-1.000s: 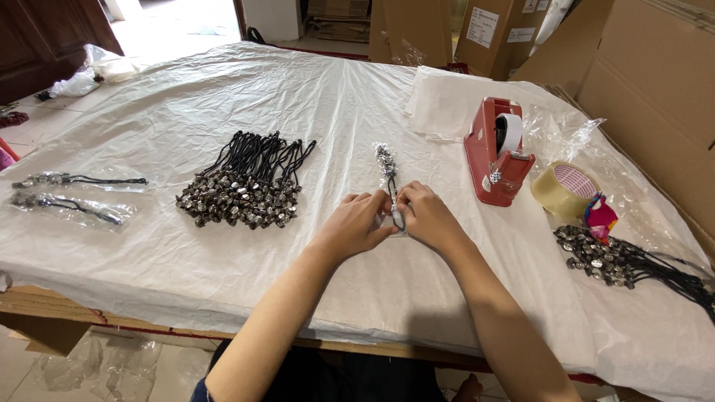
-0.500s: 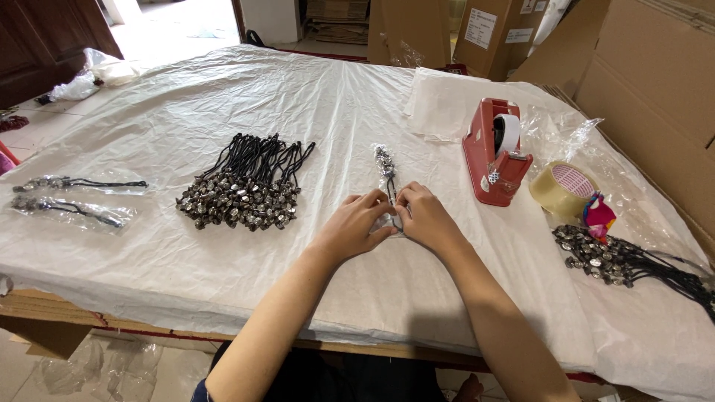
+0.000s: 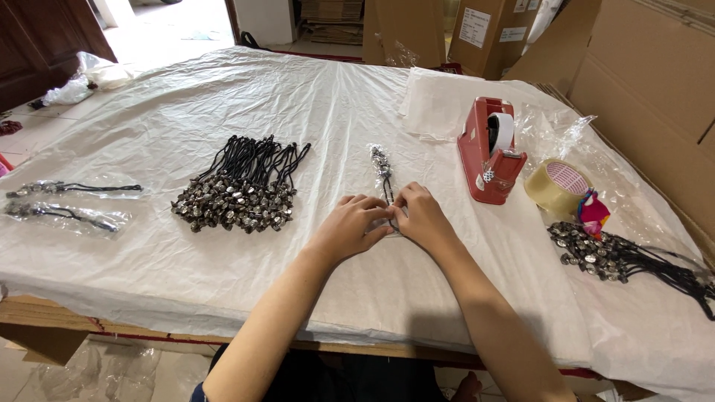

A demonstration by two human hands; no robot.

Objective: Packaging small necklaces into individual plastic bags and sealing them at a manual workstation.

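Head view: white plastic-covered table (image 3: 223, 104), then a heap of black-corded charms (image 3: 238, 195), a red tape dispenser (image 3: 488, 152), and a roll of clear tape (image 3: 555, 186). Left hand (image 3: 350, 227) and right hand (image 3: 424, 219) pinch the near end of a bagged charm strap (image 3: 383, 175) at table centre.

Bare sheet between pendant pile (image 3: 238, 195) and tape dispenser (image 3: 490, 152), hands' flanks.
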